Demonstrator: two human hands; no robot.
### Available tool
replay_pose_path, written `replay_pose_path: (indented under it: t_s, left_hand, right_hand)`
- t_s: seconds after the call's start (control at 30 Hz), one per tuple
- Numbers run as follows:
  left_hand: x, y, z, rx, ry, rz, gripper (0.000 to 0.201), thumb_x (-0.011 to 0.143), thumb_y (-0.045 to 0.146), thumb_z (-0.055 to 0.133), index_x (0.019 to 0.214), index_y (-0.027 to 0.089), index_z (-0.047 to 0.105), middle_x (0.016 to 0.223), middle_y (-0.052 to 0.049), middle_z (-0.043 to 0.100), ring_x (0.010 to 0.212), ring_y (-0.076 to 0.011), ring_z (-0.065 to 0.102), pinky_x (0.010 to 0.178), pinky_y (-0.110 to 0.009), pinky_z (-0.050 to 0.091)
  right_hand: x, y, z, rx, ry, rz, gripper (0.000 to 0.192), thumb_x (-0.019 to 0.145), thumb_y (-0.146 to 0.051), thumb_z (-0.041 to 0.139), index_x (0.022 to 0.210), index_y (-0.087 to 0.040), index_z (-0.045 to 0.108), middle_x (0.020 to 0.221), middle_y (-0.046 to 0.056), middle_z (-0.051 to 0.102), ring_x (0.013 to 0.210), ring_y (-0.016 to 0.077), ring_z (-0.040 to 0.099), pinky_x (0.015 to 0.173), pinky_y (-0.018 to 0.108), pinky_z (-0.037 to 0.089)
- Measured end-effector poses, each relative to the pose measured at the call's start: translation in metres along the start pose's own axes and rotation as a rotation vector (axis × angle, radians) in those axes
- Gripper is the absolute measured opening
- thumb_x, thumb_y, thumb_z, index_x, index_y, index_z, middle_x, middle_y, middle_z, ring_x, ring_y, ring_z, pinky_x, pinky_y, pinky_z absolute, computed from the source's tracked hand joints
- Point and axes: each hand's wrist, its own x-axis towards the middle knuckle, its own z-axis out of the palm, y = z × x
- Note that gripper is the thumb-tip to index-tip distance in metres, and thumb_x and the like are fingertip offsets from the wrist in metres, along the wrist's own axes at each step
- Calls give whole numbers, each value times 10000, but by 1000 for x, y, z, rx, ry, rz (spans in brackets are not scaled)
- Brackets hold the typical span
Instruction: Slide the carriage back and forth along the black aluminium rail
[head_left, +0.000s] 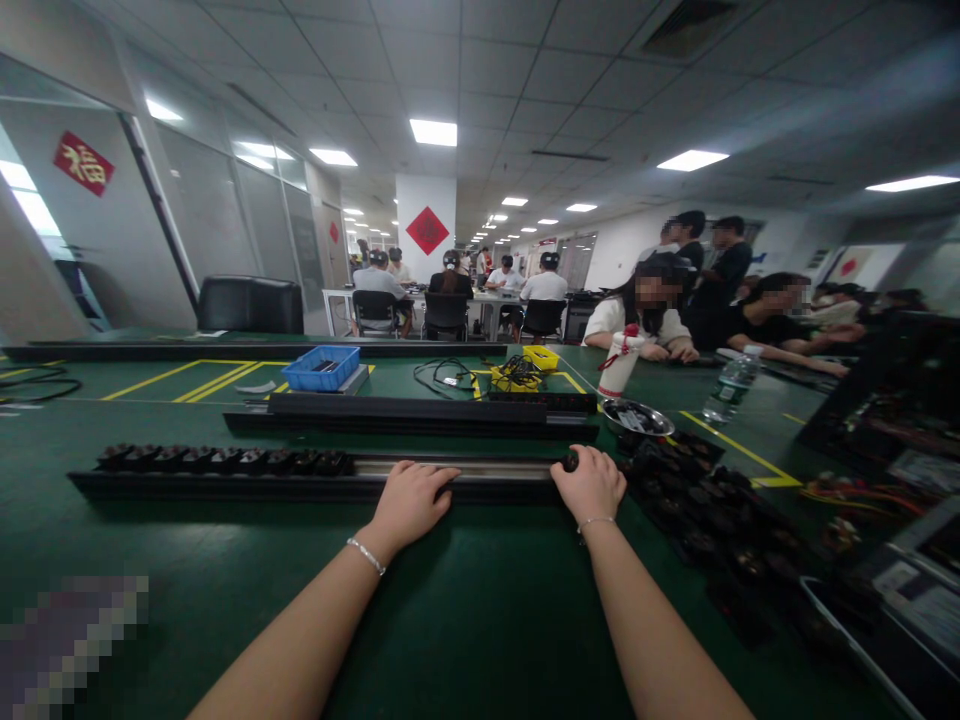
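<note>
Head camera footage shows a long black rail [315,487] laid crosswise on a green counter [480,600], with both hands set against its near edge. The left hand [411,503] is laid flat and open on the rail near its middle, fingers spread over the top. The right hand [590,485] is curled shut around a small black part [571,462] at the rail's right end. A row of black parts [225,459] is seated along the left stretch of the rail, while the metal channel between that row and the hands is seen bare. Just right of the right hand a heap of loose black parts [697,510] is spread, crowding that side. Open green surface is left in front of the rail, between the forearms. Behind it, a second black rail [420,415] is laid parallel, with a blue bin [324,367], a yellow bin [540,357] and a water bottle [731,383] farther back. Other people are seated at counters beyond, under ceiling lights.
</note>
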Motion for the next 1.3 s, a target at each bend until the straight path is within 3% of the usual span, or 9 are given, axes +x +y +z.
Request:
replay_pose_path:
  t_s: [0.13,0.3,0.47,1.03,1.3]
  left_hand:
    - [0,0,0,4,8,5,334,833,328,432,1141,321,561,948,2,681,910,-181,580,894,-380,322]
    - [0,0,0,8,0,-6,335,823,324,445,1135,327,568,956,-1,681,920,-180,577,901,-376,321]
    - [0,0,0,6,0,-8,338,827,328,439,1141,326,567,957,-2,682,909,-180,577,909,-383,317]
    - [0,-1,1,25,11,7,332,834,333,434,1142,320,557,952,3,679,908,-184,577,887,-382,317]
    - [0,-1,3,28,16,13,329,834,328,441,1142,324,555,933,10,679,897,-183,580,876,-383,319]
  right_hand:
    - [0,2,1,31,3,-7,432,709,-323,468,1116,-211,562,1194,74,557,1179,251,387,995,442,245]
    - [-2,3,3,6,54,18,426,708,-358,483,1099,-218,573,1231,86,526,1231,296,319,1019,553,157]
    - [-2,3,3,0,54,48,423,709,-379,479,1093,-232,576,1273,88,492,1254,310,289,1005,597,146]
    - [1,7,3,44,74,91,413,710,-347,480,1093,-231,577,1239,67,532,1222,271,341,990,469,234]
    - [1,8,6,98,147,88,379,686,-305,512,1046,-222,593,1187,66,555,1183,267,372,980,475,244]
